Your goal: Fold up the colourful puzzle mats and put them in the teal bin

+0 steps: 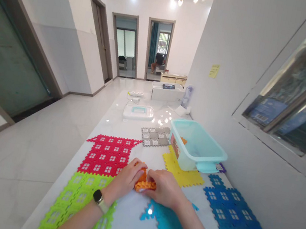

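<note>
Together, the left hand [128, 176] and right hand [166, 188] grasp orange pieces [146, 185] with their fingers [141, 165].

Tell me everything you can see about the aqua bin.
The aqua bin is rectangular, looks like translucent plastic, and has a broad rim, a tab at its near end and a printed label on its left side. It stands upright, open, beside the wall, partly covering the yellow sheet. An orange piece shows inside. Neither the left hand nor right hand touches it.
</note>
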Tool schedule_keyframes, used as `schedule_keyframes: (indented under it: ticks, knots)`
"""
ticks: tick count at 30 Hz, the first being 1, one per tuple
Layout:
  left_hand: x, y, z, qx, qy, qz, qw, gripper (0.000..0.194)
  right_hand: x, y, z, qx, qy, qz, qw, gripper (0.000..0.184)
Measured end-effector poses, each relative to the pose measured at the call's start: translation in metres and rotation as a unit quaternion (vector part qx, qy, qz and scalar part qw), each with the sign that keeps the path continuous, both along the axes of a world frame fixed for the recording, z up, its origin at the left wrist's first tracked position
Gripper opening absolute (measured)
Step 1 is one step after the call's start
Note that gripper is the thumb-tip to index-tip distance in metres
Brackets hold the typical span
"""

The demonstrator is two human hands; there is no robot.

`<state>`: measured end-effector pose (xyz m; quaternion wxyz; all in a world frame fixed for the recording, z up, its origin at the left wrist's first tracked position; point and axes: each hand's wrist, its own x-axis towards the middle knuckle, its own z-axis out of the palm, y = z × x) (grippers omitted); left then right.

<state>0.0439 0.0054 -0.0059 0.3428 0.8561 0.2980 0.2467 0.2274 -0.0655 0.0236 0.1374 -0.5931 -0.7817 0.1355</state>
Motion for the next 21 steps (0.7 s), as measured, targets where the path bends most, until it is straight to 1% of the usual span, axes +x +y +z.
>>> schedule_keyframes:
  ticks: [2, 4, 6, 7, 10, 11, 14, 17, 21]
  knots:
    - [-0.001, -0.002, 0.002, -0.001, -0.006, -0.013, 1.0, 0.035, -0.002, 0.0, 0.0, 0.002, 0.006, -0.003, 1.0, 0.028]
    - [-0.003, -0.004, 0.005, 0.0, -0.018, -0.045, 0.999, 0.039, -0.005, 0.0, -0.002, 0.007, 0.008, -0.021, 1.0, 0.028]
    - [-0.004, -0.005, 0.007, 0.005, -0.017, -0.072, 0.997, 0.037, -0.008, 0.002, -0.005, 0.011, 0.001, -0.04, 0.999, 0.026]
    - [-0.004, -0.006, 0.008, 0.008, -0.009, -0.074, 0.997, 0.036, -0.009, 0.002, -0.006, 0.012, -0.004, -0.048, 0.999, 0.026]
    - [-0.005, -0.006, 0.007, 0.012, 0.026, -0.054, 0.998, 0.046, -0.009, 0.003, -0.008, 0.019, -0.013, -0.066, 0.998, 0.03]
    - [-0.005, -0.005, 0.006, 0.012, 0.034, -0.05, 0.998, 0.046, -0.009, 0.002, -0.007, 0.024, -0.011, -0.065, 0.998, 0.03]
    - [-0.009, -0.002, 0.006, 0.017, 0.047, -0.05, 0.998, 0.041, -0.009, -0.003, -0.002, 0.046, 0.024, -0.024, 0.998, 0.032]
    - [-0.014, 0.0, 0.007, 0.03, 0.053, -0.045, 0.997, 0.04, -0.008, -0.007, 0.003, 0.065, 0.074, 0.018, 0.995, 0.039]
    - [-0.016, 0.0, 0.009, 0.038, 0.059, -0.05, 0.996, 0.04, -0.003, -0.007, 0.004, 0.076, 0.112, 0.013, 0.991, 0.038]
